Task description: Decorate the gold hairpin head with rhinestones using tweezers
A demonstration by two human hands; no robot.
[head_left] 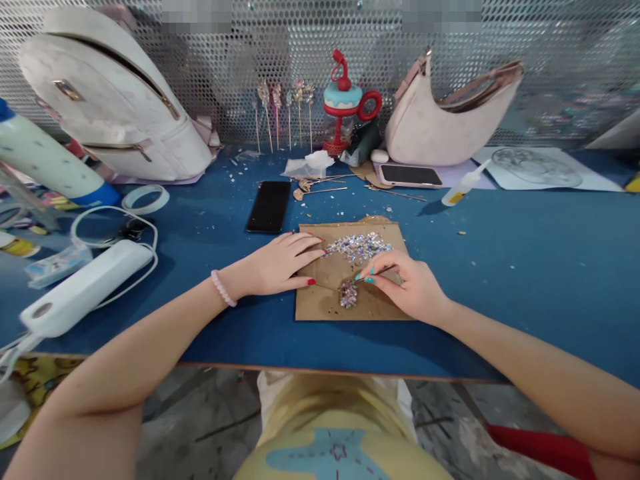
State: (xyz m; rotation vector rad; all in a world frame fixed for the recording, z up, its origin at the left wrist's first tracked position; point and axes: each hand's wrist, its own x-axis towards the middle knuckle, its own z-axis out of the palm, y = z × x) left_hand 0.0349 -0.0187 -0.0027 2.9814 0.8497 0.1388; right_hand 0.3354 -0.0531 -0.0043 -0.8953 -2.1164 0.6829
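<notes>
My left hand (280,267) lies flat with its fingers spread over the left edge of a cardboard piece (315,310). Its thumb rests by the end of a thin stick (327,287); whether it presses on the stick I cannot tell. At the stick's other end is a small glittery piece (349,294) covered in shiny bits. My right hand (413,283) pinches a slim dark tool (383,271), perhaps tweezers, its tip close to the glittery piece's upper edge. Farther back on the cardboard, loose rhinestones (359,247) are spread in a heap.
Behind the cardboard lie a black phone (269,207) and loose sticks (325,190). A glue bottle (463,188) stands at right, near another phone (411,176). Decorated sticks (278,110) stand upright at the back. A white power strip (85,290) and cables occupy the left.
</notes>
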